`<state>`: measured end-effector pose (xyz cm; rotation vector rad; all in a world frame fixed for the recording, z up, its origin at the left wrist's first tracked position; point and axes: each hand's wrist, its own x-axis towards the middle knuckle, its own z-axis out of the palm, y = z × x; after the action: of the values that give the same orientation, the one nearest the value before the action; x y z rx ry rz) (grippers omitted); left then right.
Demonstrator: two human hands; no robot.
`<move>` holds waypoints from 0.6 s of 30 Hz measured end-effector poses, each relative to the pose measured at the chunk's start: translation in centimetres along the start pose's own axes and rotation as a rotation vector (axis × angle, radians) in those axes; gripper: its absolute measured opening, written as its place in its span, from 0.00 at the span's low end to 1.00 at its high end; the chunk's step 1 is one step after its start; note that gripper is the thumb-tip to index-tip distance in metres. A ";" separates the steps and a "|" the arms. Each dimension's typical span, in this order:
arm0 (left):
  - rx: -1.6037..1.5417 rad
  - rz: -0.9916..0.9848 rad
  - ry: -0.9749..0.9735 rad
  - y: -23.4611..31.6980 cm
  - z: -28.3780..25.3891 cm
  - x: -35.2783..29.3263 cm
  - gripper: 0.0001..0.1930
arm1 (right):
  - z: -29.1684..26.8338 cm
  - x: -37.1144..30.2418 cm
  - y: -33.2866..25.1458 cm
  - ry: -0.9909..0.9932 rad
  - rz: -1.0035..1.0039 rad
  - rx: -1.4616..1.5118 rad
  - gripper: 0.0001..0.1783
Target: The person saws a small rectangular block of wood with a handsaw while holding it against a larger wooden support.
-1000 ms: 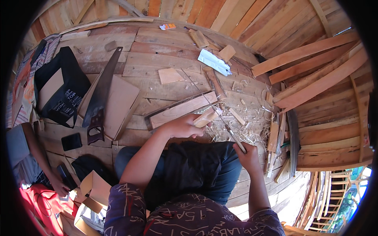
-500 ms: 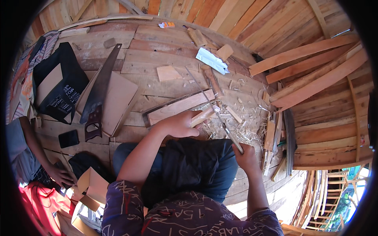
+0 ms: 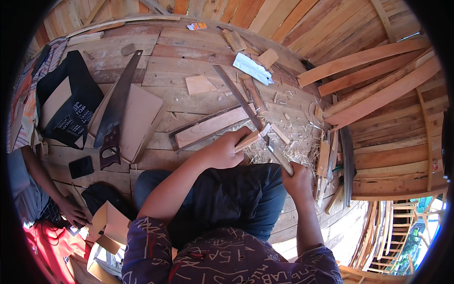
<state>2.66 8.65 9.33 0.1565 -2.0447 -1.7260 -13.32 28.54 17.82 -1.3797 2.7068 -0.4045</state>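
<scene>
My left hand [image 3: 222, 150] grips a short wooden stick [image 3: 248, 141], whose pale, freshly cut end points to the right. My right hand [image 3: 297, 179] is closed round the straight handle of a narrow pruning saw [image 3: 236, 94]. Its long blade reaches away to the upper left, the flat side showing and teeth along one edge. Near the handle, the blade crosses the stick's pale end and seems to touch it. Just beyond my left hand lies a long wooden block [image 3: 213, 127] with a dark edge. Curled shavings [image 3: 298, 150] cover the floor beside the stick.
At left lie a large handsaw [image 3: 118, 104] on a cardboard box [image 3: 144, 120], a black bag [image 3: 71, 102] and a phone [image 3: 81, 167]. Another person's hand [image 3: 72, 212] rests at lower left. Planks [image 3: 369, 64] lean at right; offcuts [image 3: 200, 84] and a light-blue packet [image 3: 253, 68] lie ahead.
The saw blade has rolled from edge-on to show its flat side. My left hand and the stick have shifted slightly right, and the stick's end now meets the blade nearer the handle.
</scene>
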 end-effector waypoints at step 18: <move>-0.054 -0.176 0.025 -0.6 -1.4 0.3 0.16 | 0.4 0.8 -0.2 -0.110 0.041 0.027 0.11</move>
<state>2.85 7.16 8.98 0.3482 -2.0166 -1.8718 -13.51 27.71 17.52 -1.2972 2.6263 -0.3495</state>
